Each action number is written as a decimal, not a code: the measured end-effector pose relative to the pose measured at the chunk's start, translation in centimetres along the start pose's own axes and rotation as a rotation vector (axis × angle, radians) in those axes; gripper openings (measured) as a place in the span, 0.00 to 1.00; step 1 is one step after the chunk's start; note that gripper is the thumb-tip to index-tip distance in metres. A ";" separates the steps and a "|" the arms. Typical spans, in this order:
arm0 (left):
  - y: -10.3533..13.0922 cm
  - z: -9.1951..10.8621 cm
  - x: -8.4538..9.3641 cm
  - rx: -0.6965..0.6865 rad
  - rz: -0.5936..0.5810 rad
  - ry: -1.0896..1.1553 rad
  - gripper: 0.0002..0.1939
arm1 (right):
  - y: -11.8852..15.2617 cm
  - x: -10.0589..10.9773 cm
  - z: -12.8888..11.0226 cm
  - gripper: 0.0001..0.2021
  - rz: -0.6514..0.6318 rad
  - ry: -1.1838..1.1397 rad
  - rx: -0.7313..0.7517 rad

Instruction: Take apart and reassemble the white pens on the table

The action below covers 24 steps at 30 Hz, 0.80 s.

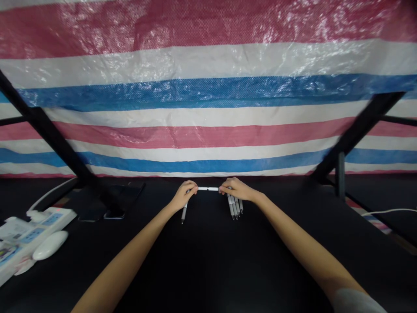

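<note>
At frame centre we see the left hand (184,195) and right hand (239,190) pinching opposite ends of a slim white, dark-banded pen (212,188), seemingly unfinished. One grey pen (184,213) lies left, several grouped grey pens (234,207) right; their completion we cannot tell.

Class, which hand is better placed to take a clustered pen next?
Probably the right hand, by the pen cluster; the left hand is by the lone pen. Both hold the white pen.
</note>
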<state>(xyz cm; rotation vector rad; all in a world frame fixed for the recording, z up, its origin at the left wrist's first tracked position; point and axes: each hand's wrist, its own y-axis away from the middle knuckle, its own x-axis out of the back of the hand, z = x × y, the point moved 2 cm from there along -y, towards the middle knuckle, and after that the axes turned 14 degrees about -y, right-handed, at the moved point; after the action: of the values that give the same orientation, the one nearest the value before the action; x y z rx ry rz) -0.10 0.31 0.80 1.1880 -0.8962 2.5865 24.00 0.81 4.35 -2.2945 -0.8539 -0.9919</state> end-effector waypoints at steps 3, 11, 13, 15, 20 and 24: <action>0.0 0.1 0.0 -0.006 -0.019 -0.007 0.15 | 0.0 0.0 -0.1 0.10 0.042 -0.008 0.006; 0.1 0.1 0.1 0.007 -0.017 -0.007 0.15 | 0.1 0.3 -0.4 0.15 0.112 -0.048 -0.004; 0.1 0.1 0.1 0.017 -0.016 -0.003 0.15 | 0.1 0.2 -0.4 0.16 0.059 -0.032 -0.012; 0.1 0.0 0.1 0.022 -0.007 -0.004 0.15 | 0.0 0.2 -0.3 0.18 0.026 -0.036 -0.007; 0.1 -0.1 0.1 0.024 0.006 -0.010 0.15 | 0.2 0.4 -0.1 0.11 0.087 -0.140 0.002; 0.1 0.0 0.2 0.024 0.004 -0.012 0.14 | 0.3 0.6 -0.3 0.18 0.128 -0.213 -0.016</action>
<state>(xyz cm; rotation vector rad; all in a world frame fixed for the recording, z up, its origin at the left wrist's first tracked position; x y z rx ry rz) -0.24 0.24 0.88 1.2100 -0.8733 2.6026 24.45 0.66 4.93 -2.4661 -0.7716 -0.7108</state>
